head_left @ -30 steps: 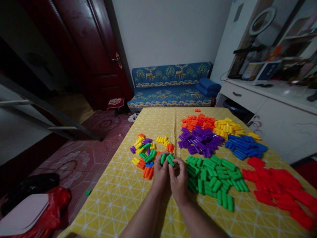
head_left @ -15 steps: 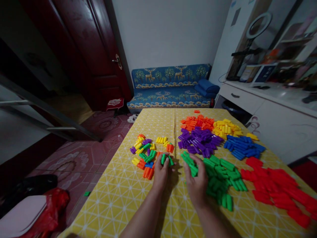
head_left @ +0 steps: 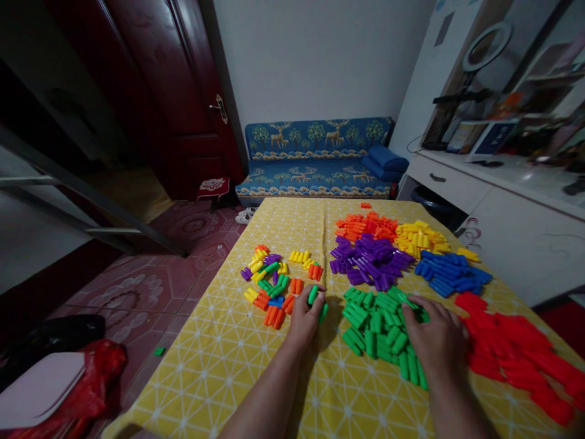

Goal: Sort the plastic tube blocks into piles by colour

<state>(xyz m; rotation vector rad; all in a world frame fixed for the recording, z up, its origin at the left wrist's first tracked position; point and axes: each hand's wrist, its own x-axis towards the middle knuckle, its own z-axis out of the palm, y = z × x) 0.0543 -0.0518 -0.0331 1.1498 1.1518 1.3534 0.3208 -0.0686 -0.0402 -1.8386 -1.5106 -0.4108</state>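
Observation:
My left hand (head_left: 307, 311) is closed around green plastic building blocks (head_left: 313, 295), which look like short joined tubes. It is just above the yellow tablecloth, left of the green pile. At the right side of the pile of green building blocks (head_left: 375, 323), my right hand (head_left: 434, 329) has its thumb and fingers curled round a green block (head_left: 421, 314); the fingertips are partly hidden. Left of my left hand lies a loose group of mixed blocks: orange (head_left: 273, 317), yellow (head_left: 299, 256), purple (head_left: 247, 274), green and blue (head_left: 276, 302).
Sorted piles of orange (head_left: 365, 226), purple (head_left: 371, 259), yellow (head_left: 420, 238), blue (head_left: 452, 272) and red blocks (head_left: 512, 341) cover the right half of the table (head_left: 219, 366). A blue patterned sofa (head_left: 315, 161) stands behind. One green block (head_left: 159, 352) lies on the floor.
My right hand has moved right, from the left edge of the green pile to its right side. My left hand has shifted slightly right, still holding green blocks; an orange block beside it now shows.

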